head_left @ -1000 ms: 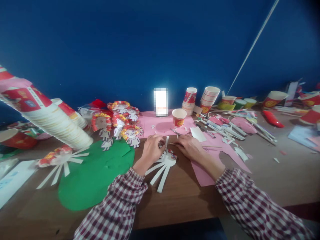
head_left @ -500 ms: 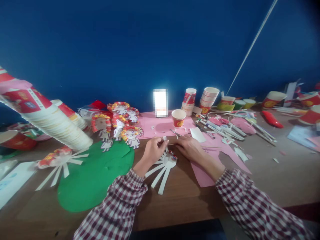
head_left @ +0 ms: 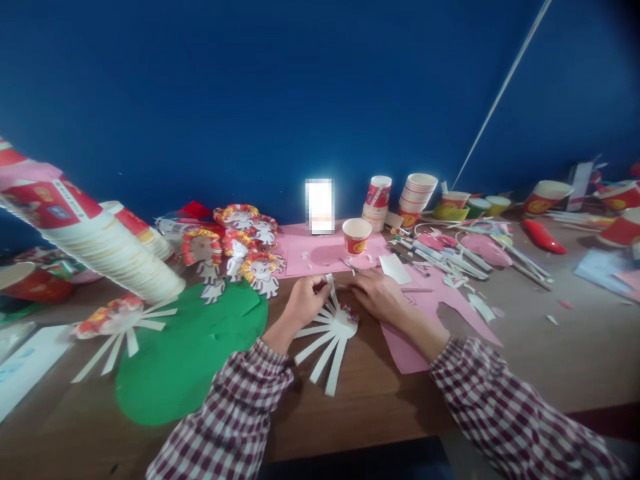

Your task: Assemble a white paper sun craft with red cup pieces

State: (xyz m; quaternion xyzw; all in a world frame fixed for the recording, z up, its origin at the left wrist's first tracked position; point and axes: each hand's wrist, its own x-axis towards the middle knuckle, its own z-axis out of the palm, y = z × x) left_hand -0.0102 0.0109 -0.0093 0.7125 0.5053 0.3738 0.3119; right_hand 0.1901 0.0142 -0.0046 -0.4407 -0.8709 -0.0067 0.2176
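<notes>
Cut cup (head_left: 346,327), slit into splayed white strips, on the brown table (head_left: 390,417) between the forearms. Left hand (head_left: 309,300): thumb and fingers pinching one upper strip (head_left: 329,279), probably to steady it. Right hand (head_left: 379,295): curled over a thin stick (head_left: 419,290), apparently grasped, its end jutting over the pink sheet (head_left: 407,347). Green sheet (head_left: 200,360): to the left, apart. Upright paper cup (head_left: 357,239): beyond, perhaps set back for working room. Obscured: right fingertips, under the hand; printed patch (head_left: 349,311), blurred; pixelated rectangle (head_left: 320,207), unreadable.
</notes>
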